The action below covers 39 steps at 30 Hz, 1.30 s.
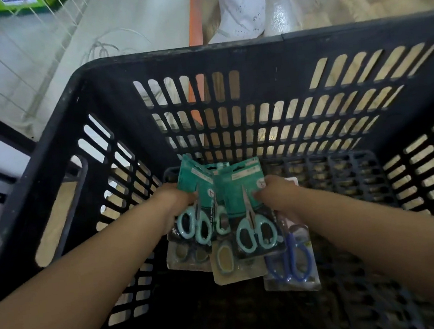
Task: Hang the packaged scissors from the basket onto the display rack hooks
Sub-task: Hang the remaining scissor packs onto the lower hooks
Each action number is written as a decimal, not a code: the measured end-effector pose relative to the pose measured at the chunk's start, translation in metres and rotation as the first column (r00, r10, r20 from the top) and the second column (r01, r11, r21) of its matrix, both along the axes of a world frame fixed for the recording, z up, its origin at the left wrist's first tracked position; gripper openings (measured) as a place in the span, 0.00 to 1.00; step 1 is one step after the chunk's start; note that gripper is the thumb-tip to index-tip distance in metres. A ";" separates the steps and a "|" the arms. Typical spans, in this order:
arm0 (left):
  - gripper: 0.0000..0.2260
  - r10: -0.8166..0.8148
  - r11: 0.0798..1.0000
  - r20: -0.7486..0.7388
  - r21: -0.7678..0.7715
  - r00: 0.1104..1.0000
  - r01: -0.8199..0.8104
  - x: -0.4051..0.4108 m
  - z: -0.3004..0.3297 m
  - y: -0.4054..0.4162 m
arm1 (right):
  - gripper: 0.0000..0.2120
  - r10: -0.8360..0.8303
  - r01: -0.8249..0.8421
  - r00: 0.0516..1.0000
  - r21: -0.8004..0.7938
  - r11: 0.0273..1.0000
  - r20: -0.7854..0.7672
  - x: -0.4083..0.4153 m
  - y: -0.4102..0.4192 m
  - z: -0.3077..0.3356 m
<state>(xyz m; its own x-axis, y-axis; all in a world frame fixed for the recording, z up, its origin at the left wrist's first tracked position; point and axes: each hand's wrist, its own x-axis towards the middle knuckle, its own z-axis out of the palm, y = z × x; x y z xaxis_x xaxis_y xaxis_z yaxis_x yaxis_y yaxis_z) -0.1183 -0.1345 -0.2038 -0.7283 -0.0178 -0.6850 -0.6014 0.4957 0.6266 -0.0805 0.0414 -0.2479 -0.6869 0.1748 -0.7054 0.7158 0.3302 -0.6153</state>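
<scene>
Pale floor shows beyond a black slotted basket (57, 159) that fills most of the view, with a white wire rack (10, 46) at the upper left, an orange strip (193, 22) and a white patterned cloth (239, 4) past the far rim. Both arms reach down into the basket. Left hand (177, 203) grips a teal-carded scissors pack (195, 193) by its left edge; right hand (272, 193) pinches a second teal pack (247, 206) by its right edge. The two packs overlap between the hands, light-blue handles toward the viewer. Beneath them, on the basket floor, lie more packs: a dark-handled one (188, 255), a yellow-handled one (229, 265) and a blue-handled one (293, 260) at the right.
</scene>
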 end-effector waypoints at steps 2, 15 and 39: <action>0.14 -0.061 0.998 -0.008 -0.014 0.998 0.061 0.001 0.013 0.004 | 0.14 -0.070 0.068 0.997 -0.073 0.995 -0.029 -0.006 0.009 0.019; 0.07 0.144 0.931 0.016 0.338 0.990 -0.140 0.019 0.045 0.010 | 0.09 -0.419 0.375 0.906 -0.333 0.865 -0.067 0.026 0.040 0.048; 0.11 0.272 0.962 0.099 -0.034 0.957 -0.269 0.069 0.118 0.016 | 0.09 -0.362 0.425 0.868 -0.129 0.896 0.340 0.064 0.020 0.142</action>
<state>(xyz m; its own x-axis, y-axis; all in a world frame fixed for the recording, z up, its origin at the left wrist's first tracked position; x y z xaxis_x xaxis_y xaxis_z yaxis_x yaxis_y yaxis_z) -0.0491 -0.1185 -0.0860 -0.6206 -0.2192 -0.7529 -0.7750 0.3177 0.5463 -0.0166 0.0611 -0.1061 -0.3400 0.2249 -0.9132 0.9201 -0.1211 -0.3724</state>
